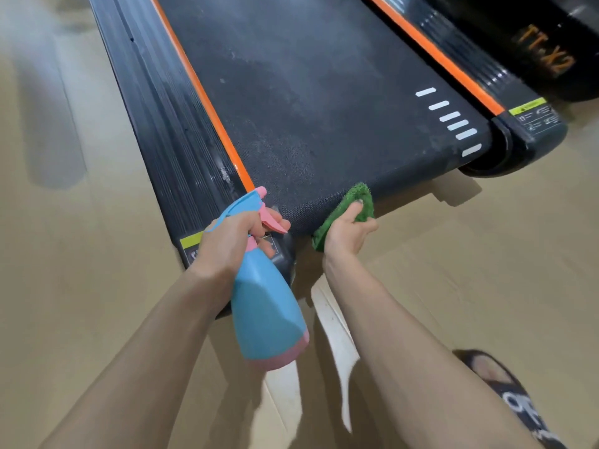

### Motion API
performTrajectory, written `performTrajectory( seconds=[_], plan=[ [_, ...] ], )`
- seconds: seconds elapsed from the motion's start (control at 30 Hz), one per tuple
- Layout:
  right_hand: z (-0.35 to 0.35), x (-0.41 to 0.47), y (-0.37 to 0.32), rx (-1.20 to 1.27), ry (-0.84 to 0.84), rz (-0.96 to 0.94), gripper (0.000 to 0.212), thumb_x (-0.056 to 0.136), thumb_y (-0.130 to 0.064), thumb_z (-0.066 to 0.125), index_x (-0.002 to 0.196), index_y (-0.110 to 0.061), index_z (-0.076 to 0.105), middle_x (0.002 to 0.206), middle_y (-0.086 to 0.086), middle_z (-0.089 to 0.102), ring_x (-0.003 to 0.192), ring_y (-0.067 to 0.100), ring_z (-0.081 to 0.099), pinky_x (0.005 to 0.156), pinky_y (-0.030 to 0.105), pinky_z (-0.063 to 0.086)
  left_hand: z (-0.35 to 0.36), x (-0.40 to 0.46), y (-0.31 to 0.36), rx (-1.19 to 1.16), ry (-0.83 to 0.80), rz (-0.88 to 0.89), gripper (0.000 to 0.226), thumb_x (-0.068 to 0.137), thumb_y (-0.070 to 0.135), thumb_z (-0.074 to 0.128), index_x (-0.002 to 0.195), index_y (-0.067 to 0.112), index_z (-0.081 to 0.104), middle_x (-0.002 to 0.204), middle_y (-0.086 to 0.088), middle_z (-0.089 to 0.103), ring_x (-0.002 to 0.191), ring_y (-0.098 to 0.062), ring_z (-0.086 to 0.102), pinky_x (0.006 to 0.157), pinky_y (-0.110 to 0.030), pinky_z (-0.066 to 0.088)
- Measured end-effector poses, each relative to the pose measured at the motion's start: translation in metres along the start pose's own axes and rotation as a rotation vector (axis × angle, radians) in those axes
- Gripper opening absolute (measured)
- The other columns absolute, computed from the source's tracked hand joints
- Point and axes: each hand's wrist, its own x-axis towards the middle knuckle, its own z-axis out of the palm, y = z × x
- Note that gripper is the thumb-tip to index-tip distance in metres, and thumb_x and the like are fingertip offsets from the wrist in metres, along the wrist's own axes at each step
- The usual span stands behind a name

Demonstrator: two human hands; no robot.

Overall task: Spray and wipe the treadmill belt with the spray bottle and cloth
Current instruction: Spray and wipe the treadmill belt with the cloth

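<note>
The spray bottle is gripped at its neck by the left hand, nozzle aimed at the belt. The green cloth is clutched by the right hand against the belt's near edge, partly hidden beneath the fingers.

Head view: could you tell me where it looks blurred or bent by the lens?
Head view: the far floor at upper left and the orange lettering are smeared; the treadmill belt splays wide toward the near end; the spray bottle and green cloth are fairly sharp.
</note>
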Motion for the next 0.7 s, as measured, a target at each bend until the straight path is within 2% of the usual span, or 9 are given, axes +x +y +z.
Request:
performTrajectory(
  seconds=[0.17,0.27,0.33,0.4,0.43,0.5,0.57,0.63,0.7],
  plan=[
    [0.011,0.017,-0.019,0.142,0.13,0.037,0.048,0.103,-0.051,0.035,0.129,-0.011,0.032,0.128,0.027,0.054,0.109,0.043,0.055,0.085,0.038,0.039,-0.003,-0.004,-0.006,0.058,-0.083,0.031,0.055,0.089,-0.003,0.041,0.136,0.005,0.068,0.058,0.002,0.066,0.042,-0.009,0.06,0.047,-0.022,0.05],
    [0.013,0.0,-0.002,0.039,0.038,0.022,0.047,0.103,-0.052,0.032,0.127,-0.011,0.03,0.129,0.028,0.053,0.109,0.044,0.055,0.078,0.035,0.033,0.001,0.009,-0.006,0.063,-0.04,0.012,0.059,0.084,-0.004,0.041,0.135,0.005,0.07,0.079,-0.007,0.078,0.041,-0.013,0.057,0.052,-0.024,0.051],
    [0.012,-0.013,0.012,-0.011,-0.059,0.011,0.039,0.103,-0.051,0.03,0.114,-0.014,0.028,0.127,0.031,0.055,0.108,0.045,0.056,0.078,0.036,0.035,0.005,0.011,-0.005,0.039,0.013,-0.005,0.057,0.086,-0.003,0.041,0.134,0.005,0.071,0.096,-0.01,0.082,0.041,-0.013,0.056,0.045,-0.018,0.048],
    [0.011,-0.014,0.015,-0.009,-0.116,-0.013,0.033,0.104,-0.048,0.031,0.106,-0.016,0.025,0.119,0.03,0.056,0.106,0.045,0.056,0.077,0.036,0.036,0.007,0.011,-0.004,0.058,-0.01,0.005,0.055,0.086,0.0,0.041,0.132,0.005,0.071,0.098,-0.009,0.082,0.05,-0.017,0.056,0.044,-0.017,0.047],
    [0.008,-0.01,0.013,-0.019,-0.121,-0.027,0.032,0.104,-0.047,0.033,0.105,-0.016,0.026,0.112,0.026,0.056,0.104,0.043,0.056,0.077,0.035,0.036,0.006,0.014,-0.004,0.066,-0.007,0.015,0.053,0.086,0.001,0.041,0.125,0.009,0.076,0.098,-0.008,0.082,0.056,-0.02,0.056,0.046,-0.018,0.049],
    [0.0,0.007,0.003,-0.027,-0.097,-0.091,0.032,0.103,-0.047,0.037,0.105,-0.016,0.028,0.105,0.019,0.052,0.098,0.038,0.055,0.076,0.033,0.035,0.005,0.019,-0.005,0.084,0.006,0.027,0.053,0.085,0.0,0.04,0.09,0.025,0.087,0.089,-0.004,0.08,0.057,-0.018,0.052,0.051,-0.023,0.046],
    [-0.011,0.045,-0.018,0.004,0.003,-0.149,0.035,0.102,-0.047,0.04,0.109,-0.014,0.031,0.116,0.022,0.05,0.1,0.038,0.052,0.077,0.034,0.035,0.009,0.023,-0.001,0.055,0.016,0.028,0.05,0.069,0.005,0.045,0.07,0.034,0.086,0.079,-0.002,0.079,0.065,-0.023,0.052,0.056,-0.029,0.043],
    [-0.016,0.096,-0.052,0.059,0.121,-0.109,0.043,0.102,-0.049,0.04,0.119,-0.01,0.034,0.127,0.025,0.045,0.11,0.041,0.05,0.082,0.038,0.038,0.01,0.027,0.003,-0.008,0.065,0.016,0.049,0.045,0.017,0.055,0.082,0.029,0.086,0.083,-0.005,0.082,0.079,-0.034,0.057,0.048,-0.024,0.047],
    [-0.019,0.137,-0.079,0.074,0.193,-0.056,0.047,0.102,-0.05,0.038,0.122,-0.008,0.034,0.13,0.028,0.042,0.116,0.044,0.046,0.09,0.045,0.04,0.001,0.035,-0.005,0.069,0.145,-0.025,0.053,0.053,0.01,0.056,0.095,0.029,0.082,0.104,-0.02,0.081,0.099,-0.046,0.068,0.046,-0.024,0.053]
  ],
)
